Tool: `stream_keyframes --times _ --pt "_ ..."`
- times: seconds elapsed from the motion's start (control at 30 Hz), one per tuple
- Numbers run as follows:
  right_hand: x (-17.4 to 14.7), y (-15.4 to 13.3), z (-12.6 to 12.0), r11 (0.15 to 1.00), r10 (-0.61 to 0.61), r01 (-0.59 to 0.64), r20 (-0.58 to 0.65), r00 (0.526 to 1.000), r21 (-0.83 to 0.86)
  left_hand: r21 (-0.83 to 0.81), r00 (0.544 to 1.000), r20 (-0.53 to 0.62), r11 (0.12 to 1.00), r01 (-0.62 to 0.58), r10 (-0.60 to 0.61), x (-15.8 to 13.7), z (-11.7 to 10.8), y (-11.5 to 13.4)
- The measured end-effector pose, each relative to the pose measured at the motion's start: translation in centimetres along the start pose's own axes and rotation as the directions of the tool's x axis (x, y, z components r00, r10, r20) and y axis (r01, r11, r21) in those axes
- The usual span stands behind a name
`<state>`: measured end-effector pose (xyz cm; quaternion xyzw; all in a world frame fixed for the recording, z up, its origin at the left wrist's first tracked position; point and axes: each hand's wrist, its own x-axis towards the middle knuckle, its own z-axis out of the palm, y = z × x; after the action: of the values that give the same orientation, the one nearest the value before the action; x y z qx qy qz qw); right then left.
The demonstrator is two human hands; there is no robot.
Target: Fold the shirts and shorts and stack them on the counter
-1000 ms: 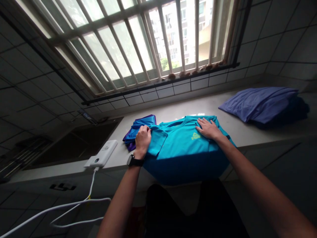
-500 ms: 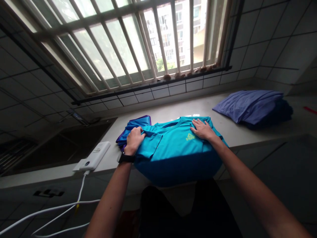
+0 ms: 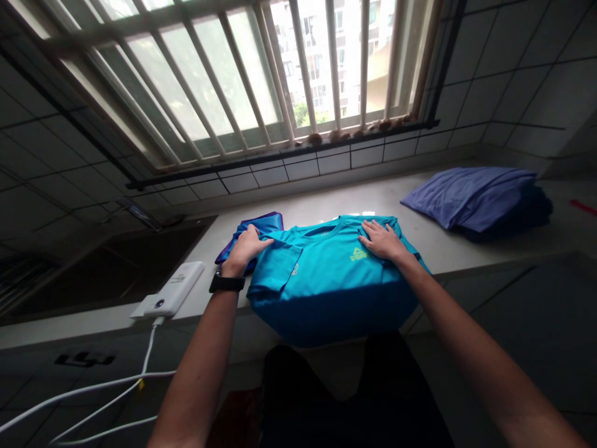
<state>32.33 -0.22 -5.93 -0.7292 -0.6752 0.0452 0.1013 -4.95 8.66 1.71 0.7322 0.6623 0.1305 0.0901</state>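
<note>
The right hand lies flat on the shirt, its grip wide, fingers spread beside the yellow logo. The left hand, a black watch on its wrist, is at the outer end of the folded-in sleeve, thumb out toward the cloth; whether its grip pinches any fabric, I cannot tell. The turquoise shirt lies on the table, collar toward the barred window, its lower part hanging over the front edge. Just beyond the left hand, partly hidden by it, is a blue cloth with purple edging. Farther left are a white power bank with a cable and a dark sink. Well apart on the right, a purple cloth rests over darker fabric.
</note>
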Motion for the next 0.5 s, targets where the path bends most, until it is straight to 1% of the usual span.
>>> stream_keyframes --times 0.07,0.13,0.17,0.23,0.3,0.33,0.43,0.5 --pt "0.0 0.0 0.0 1.000 -0.001 0.001 -0.006 1.000 -0.006 -0.030 0.999 0.037 0.999 0.029 -0.028 0.5 0.3 -0.3" --pt "0.0 0.0 0.0 1.000 -0.004 0.003 -0.008 1.000 -0.014 -0.054 0.998 0.043 0.998 0.037 -0.034 1.1 0.8 -0.2" --pt "0.0 0.1 0.0 1.000 -0.003 0.003 -0.008 1.000 -0.018 -0.088 0.999 0.028 0.996 0.021 -0.019 1.4 1.0 -0.1" --pt "-0.1 0.1 0.0 1.000 -0.003 0.003 -0.002 1.000 -0.029 -0.206 0.998 -0.027 0.977 -0.056 0.052 2.0 1.6 0.4" --pt "0.0 0.2 0.1 0.999 -0.006 0.006 0.003 1.000 -0.041 -0.344 0.990 -0.076 0.929 -0.138 0.119 2.5 2.3 0.8" --pt "0.0 0.4 0.2 0.999 -0.009 0.009 0.000 1.000 -0.046 -0.395 0.988 -0.078 0.905 -0.155 0.135 2.7 2.7 0.8" --pt "0.2 0.9 0.6 0.998 -0.020 0.019 -0.030 0.999 -0.054 -0.473 0.993 -0.040 0.873 -0.117 0.111 2.9 3.8 0.5" --pt "0.4 1.2 1.0 0.998 -0.021 0.019 -0.048 0.999 -0.052 -0.522 0.993 -0.038 0.845 -0.112 0.108 2.8 4.4 -0.1"
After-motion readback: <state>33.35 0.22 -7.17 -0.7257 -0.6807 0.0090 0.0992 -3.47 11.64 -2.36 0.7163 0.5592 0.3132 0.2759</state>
